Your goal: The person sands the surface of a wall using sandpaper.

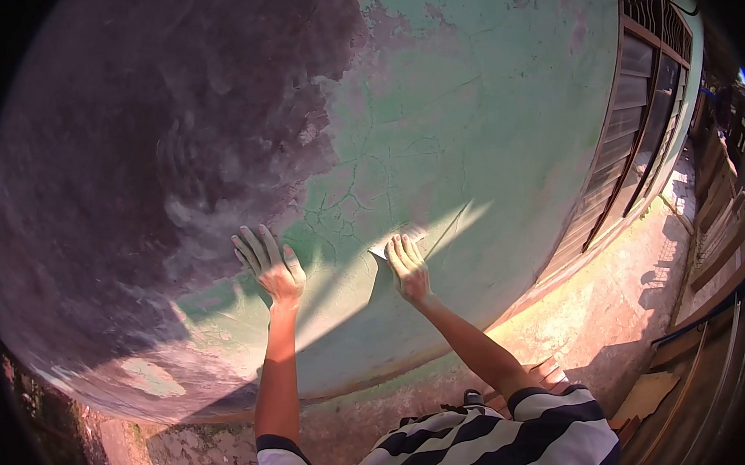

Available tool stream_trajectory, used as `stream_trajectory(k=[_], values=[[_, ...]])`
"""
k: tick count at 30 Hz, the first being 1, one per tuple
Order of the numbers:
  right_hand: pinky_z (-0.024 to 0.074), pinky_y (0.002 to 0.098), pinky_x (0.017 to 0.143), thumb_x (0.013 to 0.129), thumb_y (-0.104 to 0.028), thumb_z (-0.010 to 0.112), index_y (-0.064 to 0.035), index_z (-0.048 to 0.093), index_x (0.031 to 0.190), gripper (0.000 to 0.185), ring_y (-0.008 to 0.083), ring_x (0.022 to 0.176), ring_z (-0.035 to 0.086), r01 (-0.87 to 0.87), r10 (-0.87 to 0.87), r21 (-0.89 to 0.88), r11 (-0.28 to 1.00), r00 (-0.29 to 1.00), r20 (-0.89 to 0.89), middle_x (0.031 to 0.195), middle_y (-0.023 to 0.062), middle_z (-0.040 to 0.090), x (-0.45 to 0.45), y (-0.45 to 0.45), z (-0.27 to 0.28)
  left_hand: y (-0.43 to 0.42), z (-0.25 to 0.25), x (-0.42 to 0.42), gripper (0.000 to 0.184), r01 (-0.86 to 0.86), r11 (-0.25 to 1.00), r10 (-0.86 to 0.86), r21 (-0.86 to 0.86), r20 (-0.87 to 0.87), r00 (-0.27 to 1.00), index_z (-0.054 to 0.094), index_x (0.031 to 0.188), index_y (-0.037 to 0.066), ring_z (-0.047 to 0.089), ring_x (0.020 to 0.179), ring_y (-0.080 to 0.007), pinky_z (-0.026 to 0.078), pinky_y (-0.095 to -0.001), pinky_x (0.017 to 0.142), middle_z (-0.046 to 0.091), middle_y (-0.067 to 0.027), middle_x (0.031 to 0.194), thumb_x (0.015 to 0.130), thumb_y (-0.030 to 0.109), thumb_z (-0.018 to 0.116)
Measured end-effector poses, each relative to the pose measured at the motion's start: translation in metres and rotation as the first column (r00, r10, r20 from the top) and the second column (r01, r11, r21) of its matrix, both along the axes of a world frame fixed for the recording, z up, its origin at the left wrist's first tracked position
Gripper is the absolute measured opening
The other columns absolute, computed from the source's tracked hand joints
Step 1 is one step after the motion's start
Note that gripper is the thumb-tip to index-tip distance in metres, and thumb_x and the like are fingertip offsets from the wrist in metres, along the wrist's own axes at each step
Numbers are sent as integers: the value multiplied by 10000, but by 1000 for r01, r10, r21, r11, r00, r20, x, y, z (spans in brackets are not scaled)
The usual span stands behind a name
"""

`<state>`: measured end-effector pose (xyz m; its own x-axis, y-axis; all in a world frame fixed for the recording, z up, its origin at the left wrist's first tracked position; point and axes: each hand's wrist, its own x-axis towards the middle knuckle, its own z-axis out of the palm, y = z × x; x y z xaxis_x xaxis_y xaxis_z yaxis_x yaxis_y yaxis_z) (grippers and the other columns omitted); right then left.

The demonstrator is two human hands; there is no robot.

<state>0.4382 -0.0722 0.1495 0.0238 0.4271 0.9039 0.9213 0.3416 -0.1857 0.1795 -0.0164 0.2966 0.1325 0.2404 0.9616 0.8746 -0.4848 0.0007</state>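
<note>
My left hand (270,263) rests on the wall with its fingers stretched out and nothing in it, at the border between dark bare plaster (240,113) and green paint (434,128). Pale dust coats its fingers. To the right, my right hand (408,268) presses a small pale sheet, seemingly sandpaper (380,250), against the green paint. The sheet's corner and upper edge stick out beyond the fingers; the rest is hidden beneath them. Cracks (346,204) run through the paint above and between both hands.
At the right, a window (635,92) with slats and a metal grille is set in the wall. Wooden boards (723,248) and long strips stack along the far right. Sunlit concrete ground (595,305) lies below the wall.
</note>
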Motion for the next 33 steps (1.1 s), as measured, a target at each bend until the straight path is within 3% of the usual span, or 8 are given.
stream_trajectory(k=[2, 6, 12, 20, 22, 26, 29, 33], values=[[368, 503, 1096, 826, -88, 596, 21, 505, 1365, 557, 410, 1337, 441, -12, 12, -6, 1000, 1000, 20, 1437, 229, 470, 9, 3, 54, -4, -3, 11, 614, -25, 998, 17, -65, -129, 992, 332, 1467, -69, 160, 1420, -549, 134, -606, 1150, 226, -296, 1553, 994, 319, 386], [352, 505, 1105, 763, -120, 672, -8, 454, 1409, 690, 388, 1368, 408, 38, -35, 116, 992, 999, -25, 1484, 198, 421, 18, 12, 140, -10, -5, 36, 629, 15, 994, -10, -109, 46, 999, 381, 1440, -74, 183, 1417, -546, 147, -625, 1138, 267, -290, 1540, 973, 346, 414], [379, 494, 1084, 883, -89, 512, -8, 571, 1320, 449, 334, 1333, 476, -56, 66, -88, 995, 991, 114, 1396, 166, 540, 15, -5, -8, -14, -6, 39, 767, -165, 972, 159, -168, -46, 986, 253, 1498, -54, 129, 1441, -517, 138, -617, 1148, 158, -287, 1573, 978, 481, 430], [389, 497, 1068, 901, -65, 513, 5, 544, 1334, 441, 392, 1317, 473, -121, 108, 51, 991, 971, 213, 1397, 178, 531, 56, 1, 140, -61, -10, 88, 731, 6, 982, 17, -191, 118, 993, 242, 1500, -43, 170, 1442, -486, 166, -585, 1163, 178, -327, 1547, 965, 362, 534], [407, 465, 1059, 845, -64, 521, -20, 559, 1330, 488, 357, 1287, 511, -98, 85, 21, 995, 936, 341, 1400, 149, 535, 68, 2, 117, -78, -21, 109, 702, 255, 936, -232, -242, 120, 965, 276, 1492, -31, 263, 1429, -439, 236, -535, 1163, 240, -302, 1539, 937, 276, 576], [382, 446, 1097, 836, -42, 530, -63, 603, 1252, 422, 269, 1330, 481, -260, 334, -218, 941, 823, 459, 1429, 81, 522, 99, -13, 30, -111, -77, 147, 664, 331, 869, -403, -367, -139, 904, 385, 1467, 55, 368, 1409, -308, 314, -447, 1156, 376, -177, 1515, 847, 143, 605], [374, 451, 1106, 820, -48, 568, -54, 621, 1193, 377, 276, 1343, 466, -377, 481, -301, 876, 734, 480, 1410, 101, 533, 118, -15, 47, -116, -118, 168, 639, 291, 868, -416, -403, -271, 868, 405, 1461, 103, 372, 1408, -283, 323, -434, 1158, 398, -121, 1510, 848, 118, 587], [411, 443, 1078, 791, -125, 660, -83, 676, 1119, 331, 302, 1252, 544, -320, 549, -468, 824, 654, 520, 1252, 117, 636, 147, -14, 64, -107, -105, 195, 596, 268, 898, -330, -348, -131, 935, 433, 1432, 101, 394, 1389, -267, 318, -430, 1169, 401, -113, 1506, 855, 128, 581]])
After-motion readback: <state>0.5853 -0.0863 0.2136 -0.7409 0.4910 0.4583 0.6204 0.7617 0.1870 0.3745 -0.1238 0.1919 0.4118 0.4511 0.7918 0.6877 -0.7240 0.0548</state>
